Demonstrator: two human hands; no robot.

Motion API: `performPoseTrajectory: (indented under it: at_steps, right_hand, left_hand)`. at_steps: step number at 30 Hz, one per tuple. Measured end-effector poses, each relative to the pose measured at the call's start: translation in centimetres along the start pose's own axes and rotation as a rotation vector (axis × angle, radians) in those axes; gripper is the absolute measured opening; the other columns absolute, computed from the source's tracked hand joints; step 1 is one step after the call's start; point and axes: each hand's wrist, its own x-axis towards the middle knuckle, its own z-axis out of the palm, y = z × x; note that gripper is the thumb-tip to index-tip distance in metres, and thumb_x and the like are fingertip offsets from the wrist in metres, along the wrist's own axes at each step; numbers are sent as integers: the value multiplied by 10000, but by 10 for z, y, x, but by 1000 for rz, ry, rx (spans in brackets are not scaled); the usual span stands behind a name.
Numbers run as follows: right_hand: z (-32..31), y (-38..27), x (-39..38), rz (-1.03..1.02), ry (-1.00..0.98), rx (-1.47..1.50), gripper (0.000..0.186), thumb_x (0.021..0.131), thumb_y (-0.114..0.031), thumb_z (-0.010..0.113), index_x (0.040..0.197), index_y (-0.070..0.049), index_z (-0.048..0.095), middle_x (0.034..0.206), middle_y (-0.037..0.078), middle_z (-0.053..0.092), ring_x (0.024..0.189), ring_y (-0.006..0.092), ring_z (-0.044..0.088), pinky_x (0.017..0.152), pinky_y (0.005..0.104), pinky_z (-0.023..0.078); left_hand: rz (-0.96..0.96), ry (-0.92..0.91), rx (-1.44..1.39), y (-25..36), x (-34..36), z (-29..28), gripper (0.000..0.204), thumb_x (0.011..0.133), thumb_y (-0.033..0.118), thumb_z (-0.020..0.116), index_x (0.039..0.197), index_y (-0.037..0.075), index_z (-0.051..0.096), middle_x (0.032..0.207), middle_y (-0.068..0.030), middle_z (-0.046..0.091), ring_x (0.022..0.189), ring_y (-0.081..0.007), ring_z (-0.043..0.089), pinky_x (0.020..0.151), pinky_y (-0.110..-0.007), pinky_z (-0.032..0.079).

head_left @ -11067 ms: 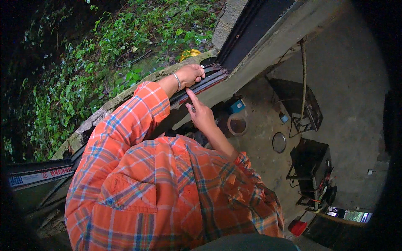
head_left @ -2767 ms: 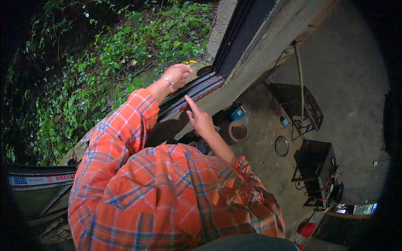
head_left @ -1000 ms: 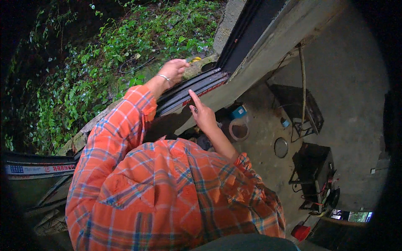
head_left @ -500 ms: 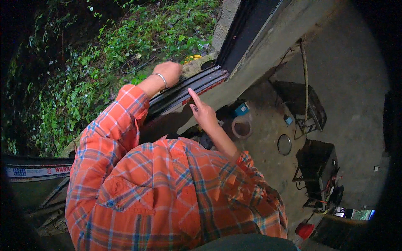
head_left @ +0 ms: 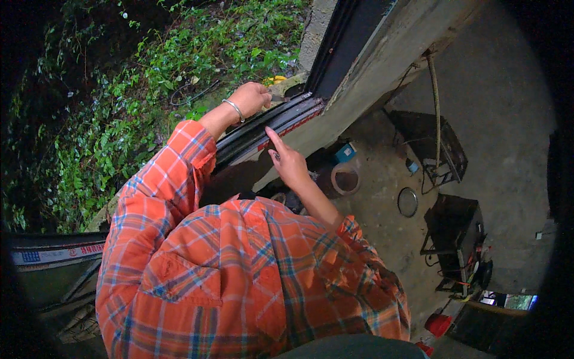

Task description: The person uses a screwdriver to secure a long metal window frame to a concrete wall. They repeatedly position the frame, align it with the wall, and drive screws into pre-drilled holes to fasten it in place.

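My left hand (head_left: 250,99), with a silver bangle on its wrist, reaches over the outer side of a dark metal window frame (head_left: 287,112). Its fingers are closed on a thin, dark, flat tool (head_left: 278,98) pointing right along the sill; the grip hides the rest of it. On the inner side, my right hand (head_left: 290,166) has its index finger stretched out, the tip at the frame's lower track beside a red-and-white strip (head_left: 293,127). Its thumb stands apart, a small dark spot shows near it, and I see nothing held. The remaining fingers are mostly hidden.
Green plants (head_left: 239,51) cover the slope outside. A dark upright frame (head_left: 342,48) rises at the sill's right end. Indoors stand a blue box (head_left: 345,153), a round tub (head_left: 345,180), a metal ring (head_left: 408,202) and a black cabinet (head_left: 452,227). A rope (head_left: 436,113) hangs nearby.
My left hand has moved a little to the right and turned, so the thin tool now shows beyond its fingers. My right hand has barely shifted.
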Motion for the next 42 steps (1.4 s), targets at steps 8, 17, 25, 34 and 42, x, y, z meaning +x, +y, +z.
performPoseTrajectory:
  at_steps: [8,17,25,34,42]
  right_hand:
    - [7,5,0,-15,11,-49,588,772,-97,570,1280,-258,321,885,172,585,727,359,558,585,403,452]
    - [4,-1,0,-9,-2,-2,586,774,-93,570,1279,-256,323,891,168,585,746,352,560,600,395,454]
    - [4,0,1,8,-2,-47,594,768,-81,577,1278,-257,328,883,166,587,727,352,561,586,394,449]
    - [6,-1,1,-1,16,-29,596,766,-87,577,1281,-248,324,933,166,584,728,359,558,580,395,451]
    - [8,3,-1,11,15,1,592,778,-97,563,1290,-252,307,909,171,585,673,364,552,559,411,443]
  left_hand:
    - [672,-232,666,-31,41,0,126,645,122,552,724,71,635,763,-106,606,692,-275,573,643,-358,471]
    - [-354,-290,-355,-13,63,36,119,752,126,489,799,91,593,556,-65,516,447,-222,482,418,-344,369]
    - [-562,-260,-1159,-9,47,44,203,854,222,428,725,85,505,466,77,317,346,-61,224,319,-214,183]
    - [-405,-143,-1299,-13,25,13,167,841,208,469,724,93,500,452,89,267,325,-55,199,306,-211,165]
    - [-50,-58,-134,-17,-16,-35,147,790,147,491,689,60,553,566,-35,484,577,-190,522,543,-311,434]
